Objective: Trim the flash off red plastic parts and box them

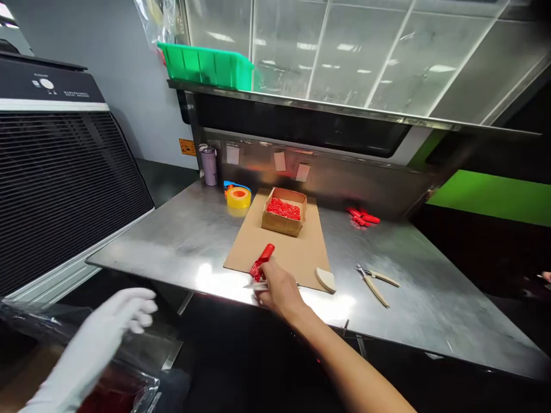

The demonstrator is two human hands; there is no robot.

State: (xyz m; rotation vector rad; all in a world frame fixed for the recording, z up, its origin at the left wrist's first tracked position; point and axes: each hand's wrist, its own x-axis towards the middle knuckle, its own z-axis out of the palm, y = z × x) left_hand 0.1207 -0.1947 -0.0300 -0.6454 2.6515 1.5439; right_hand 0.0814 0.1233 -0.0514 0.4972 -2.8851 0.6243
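Note:
My left hand (124, 310), in a white glove, hangs off the table's front edge with its fingers loosely bent and apart, a little smeared by motion. Nothing shows in it. Below it lies clear plastic film (148, 384) around dark red contents. At the front edge of the cardboard sheet (241, 255), my bare right hand (279, 287) is closed around a slim, pointed metal tool (253, 285) whose tip points left. Its fingers also touch a red plastic piece (263, 257); whether they grip it is hidden. A cardboard box (282, 225) of small red parts (284, 209) stands behind.
Right of the cardboard lie a cream wedge-shaped piece (326, 280), cream-handled cutting pliers (373, 281) and several red pieces (363, 217). Yellow tape (238, 198) and a purple bottle (209, 166) stand back left. A shelf above holds a green bin (206, 66).

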